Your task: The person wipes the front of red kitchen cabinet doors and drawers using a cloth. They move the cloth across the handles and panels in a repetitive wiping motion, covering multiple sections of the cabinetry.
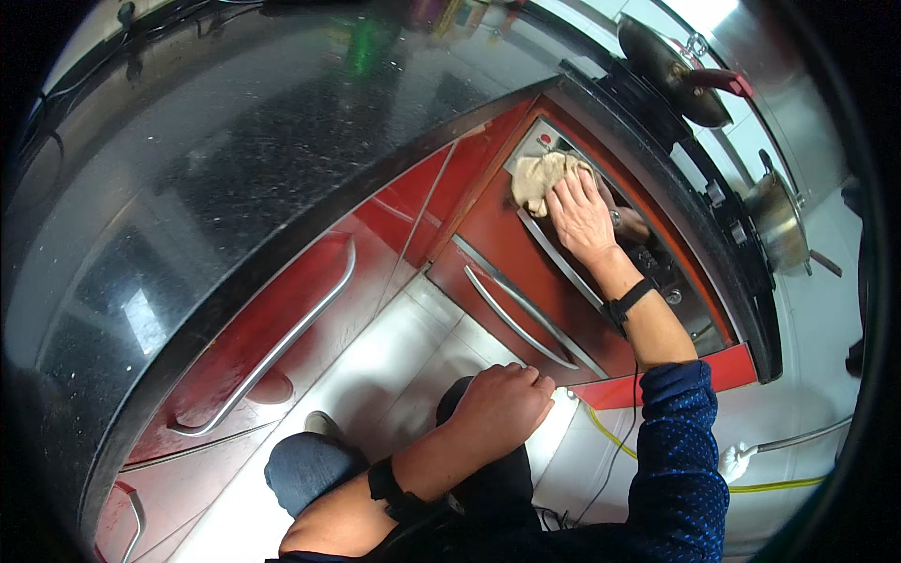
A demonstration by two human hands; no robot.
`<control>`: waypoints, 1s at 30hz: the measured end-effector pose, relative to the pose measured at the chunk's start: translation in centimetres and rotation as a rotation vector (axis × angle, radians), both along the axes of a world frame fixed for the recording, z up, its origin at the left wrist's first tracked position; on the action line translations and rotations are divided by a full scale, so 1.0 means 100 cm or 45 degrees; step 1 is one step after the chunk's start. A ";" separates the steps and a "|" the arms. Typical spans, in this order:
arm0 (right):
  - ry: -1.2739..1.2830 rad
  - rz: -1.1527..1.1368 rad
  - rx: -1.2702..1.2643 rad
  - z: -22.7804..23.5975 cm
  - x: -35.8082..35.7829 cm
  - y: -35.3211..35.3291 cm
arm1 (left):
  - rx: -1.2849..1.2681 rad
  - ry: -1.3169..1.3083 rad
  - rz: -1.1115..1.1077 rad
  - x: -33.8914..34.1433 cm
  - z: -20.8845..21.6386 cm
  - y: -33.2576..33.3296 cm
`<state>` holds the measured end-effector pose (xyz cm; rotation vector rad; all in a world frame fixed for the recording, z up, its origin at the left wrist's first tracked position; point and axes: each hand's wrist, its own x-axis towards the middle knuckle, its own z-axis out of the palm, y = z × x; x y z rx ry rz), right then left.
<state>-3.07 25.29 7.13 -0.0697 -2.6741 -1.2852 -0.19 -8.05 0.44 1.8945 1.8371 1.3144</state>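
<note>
Along my left sweeps a black, speckled counter (pixel 282 141), glossy enough to carry a bright pale patch of reflected light (pixel 144 322) and a green gleam (pixel 361 52) near its far side; beneath it stand glossy red cabinets (pixel 277 310) with long, curved silver handles (pixel 282 351); the floor (pixel 405 328) is laid in white tiles, shadowed in places; past the counter's far right end, white wall tiles (pixel 748 141) meet a greyish metal surface (pixel 798 84), with strong light glaring above.
</note>
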 end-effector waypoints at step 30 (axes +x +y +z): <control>0.081 0.312 -0.208 -0.033 -0.039 0.009 | -0.097 0.138 0.014 0.001 -0.001 0.006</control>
